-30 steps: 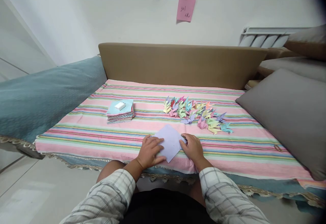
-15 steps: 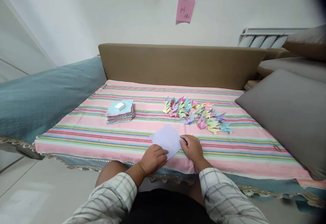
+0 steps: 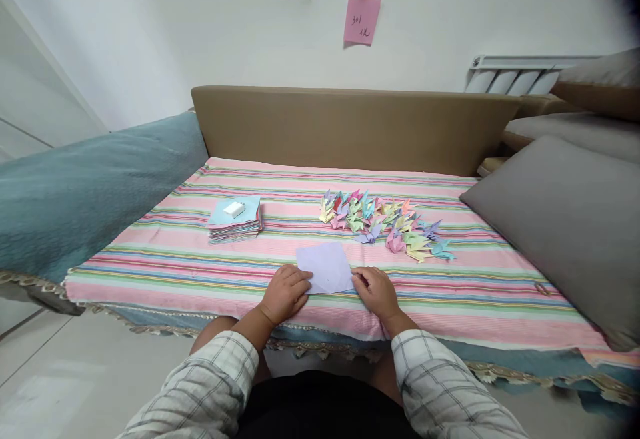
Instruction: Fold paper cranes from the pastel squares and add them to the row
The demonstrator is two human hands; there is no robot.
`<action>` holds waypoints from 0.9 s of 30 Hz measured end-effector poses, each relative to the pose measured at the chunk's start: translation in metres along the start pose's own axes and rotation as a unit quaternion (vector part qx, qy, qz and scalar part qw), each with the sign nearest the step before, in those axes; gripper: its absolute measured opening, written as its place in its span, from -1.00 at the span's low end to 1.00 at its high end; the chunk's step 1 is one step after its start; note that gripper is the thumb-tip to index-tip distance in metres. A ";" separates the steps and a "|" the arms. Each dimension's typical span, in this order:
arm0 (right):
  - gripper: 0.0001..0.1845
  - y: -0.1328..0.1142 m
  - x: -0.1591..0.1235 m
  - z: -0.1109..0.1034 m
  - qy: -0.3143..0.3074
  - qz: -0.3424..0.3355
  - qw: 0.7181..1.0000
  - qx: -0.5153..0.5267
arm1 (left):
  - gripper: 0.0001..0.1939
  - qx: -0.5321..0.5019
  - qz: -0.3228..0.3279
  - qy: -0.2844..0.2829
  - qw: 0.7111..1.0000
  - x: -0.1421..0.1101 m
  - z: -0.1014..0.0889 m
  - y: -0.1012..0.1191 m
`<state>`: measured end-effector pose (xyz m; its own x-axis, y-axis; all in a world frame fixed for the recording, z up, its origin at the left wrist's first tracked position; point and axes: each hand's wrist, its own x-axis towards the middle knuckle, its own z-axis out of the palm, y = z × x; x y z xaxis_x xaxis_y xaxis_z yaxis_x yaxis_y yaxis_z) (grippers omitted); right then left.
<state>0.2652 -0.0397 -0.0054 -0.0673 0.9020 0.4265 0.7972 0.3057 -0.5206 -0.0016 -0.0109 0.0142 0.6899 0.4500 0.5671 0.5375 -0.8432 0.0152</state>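
A light purple sheet of origami paper point(image 3: 327, 267) lies on the striped cloth in front of me, its edges now roughly square to the seat. My left hand point(image 3: 286, 292) grips its left edge, fingers bent over the paper. At the right edge my right hand point(image 3: 376, 292) pinches the sheet between thumb and fingers. Beyond it, to the right, several folded paper cranes point(image 3: 370, 216) in pastel colours lie in a cluster. To the left stands a stack of coloured paper point(image 3: 235, 226) with a small white object point(image 3: 234, 209) on top.
The striped cloth point(image 3: 165, 252) covers the sofa seat. A brown backrest point(image 3: 350, 129) runs along the back, a blue-covered armrest point(image 3: 100, 179) stands at left, and grey cushions point(image 3: 565, 226) lie at right. A small brownish loop point(image 3: 541, 289) rests near them.
The purple paper has been turned from a diamond position to nearly square. My left hand has shifted left and slightly up to its left edge; my right hand stays nearly in place.
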 end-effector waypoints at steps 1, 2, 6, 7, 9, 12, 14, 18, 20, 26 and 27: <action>-0.76 0.000 0.000 0.000 -0.001 -0.003 1.000 0.001 | -0.84 -0.002 -0.007 -0.004 1.000 0.000 0.000 0.002; -0.76 0.001 0.000 0.000 -0.001 -0.005 1.000 0.001 | -0.80 -0.004 -0.010 -0.009 1.000 0.000 0.001 0.004; -0.75 0.000 0.000 0.000 -0.001 -0.006 1.000 -0.002 | -0.81 0.013 0.000 -0.010 1.000 0.002 0.007 0.014; -0.75 0.000 0.000 -0.001 0.000 -0.005 1.000 -0.003 | -0.83 0.020 0.000 -0.005 1.000 0.002 0.009 0.016; -0.75 -0.001 0.000 -0.002 -0.001 -0.006 1.000 -0.004 | -0.83 0.029 -0.003 0.004 1.000 0.002 0.012 0.016; -0.74 -0.002 0.000 -0.002 0.000 -0.004 1.000 -0.002 | -0.82 0.036 -0.005 0.010 0.999 -0.002 0.015 0.013; -0.74 -0.002 0.000 -0.002 0.006 -0.001 1.000 0.001 | -0.81 0.036 -0.003 0.010 0.999 -0.005 0.015 0.009; -0.75 0.000 0.000 0.000 0.030 -0.009 0.999 0.012 | -0.78 0.024 -0.001 -0.006 1.000 -0.008 0.013 0.000; -0.75 0.003 0.000 0.002 0.043 -0.018 0.999 0.014 | -0.76 0.014 0.004 -0.013 1.000 -0.008 0.010 -0.005; -0.64 0.007 0.001 0.006 0.061 -0.035 0.998 -0.009 | -0.80 -0.012 -0.009 -0.020 1.000 0.000 0.005 -0.024; -0.62 0.007 0.001 0.006 0.056 -0.035 0.998 -0.015 | -0.80 -0.015 -0.021 -0.017 1.000 0.001 0.005 -0.027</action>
<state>0.2671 -0.0353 -0.0129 -0.0574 0.8383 0.5422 0.8102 0.3564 -0.4654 -0.0130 0.0134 0.0104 0.6831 0.4948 0.5371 0.5523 -0.8312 0.0634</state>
